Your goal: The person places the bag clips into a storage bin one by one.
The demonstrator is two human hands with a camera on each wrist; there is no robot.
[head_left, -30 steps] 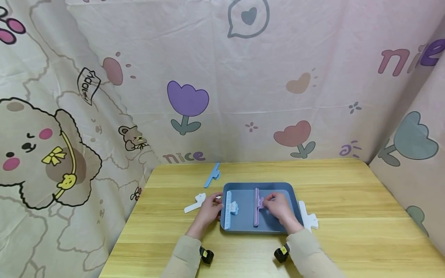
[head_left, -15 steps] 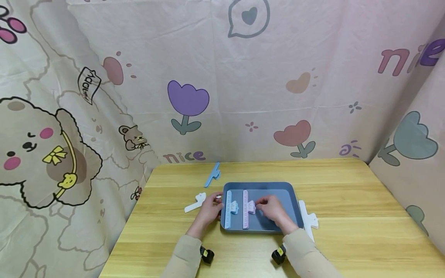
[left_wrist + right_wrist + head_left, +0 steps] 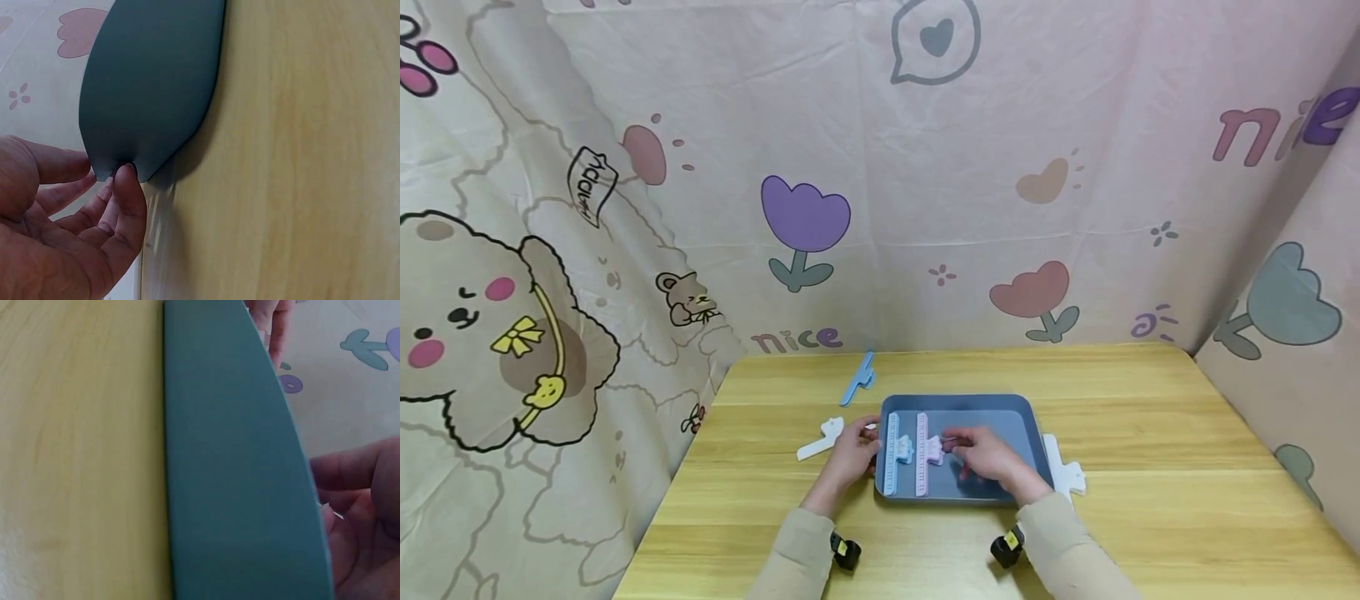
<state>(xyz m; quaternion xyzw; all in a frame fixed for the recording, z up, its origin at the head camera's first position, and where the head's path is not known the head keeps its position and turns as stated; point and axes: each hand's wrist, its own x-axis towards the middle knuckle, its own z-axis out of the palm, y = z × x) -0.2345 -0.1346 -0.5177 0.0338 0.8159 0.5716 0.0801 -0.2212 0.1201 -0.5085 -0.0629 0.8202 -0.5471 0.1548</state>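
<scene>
In the head view a grey-blue tray (image 3: 992,412) lies on the table. My left hand (image 3: 852,452) holds its left end, with fingertips and thumb at the rim and outer wall in the left wrist view. Inside the tray, a light blue bag clip (image 3: 892,458) lies along the left wall, and a light purple bag clip (image 3: 922,458) sits parallel, just right of it. My right hand (image 3: 991,454) hovers over the tray beside the purple clip's handle, its fingers loosely extended and apparently holding nothing. In the right wrist view the tray wall partly hides those fingers.
On the wooden table (image 3: 1150,433), a blue clip (image 3: 857,379) lies behind the tray's left corner. One white clip (image 3: 822,439) is left of my left hand; another white clip (image 3: 1063,468) lies against the tray's right side. A patterned cloth (image 3: 880,275) hangs behind.
My right hand slid the purple clip leftward, close to the blue one, turned from edge-on to flat. Its fingers have since loosened from the clip. My left hand stayed at the tray.
</scene>
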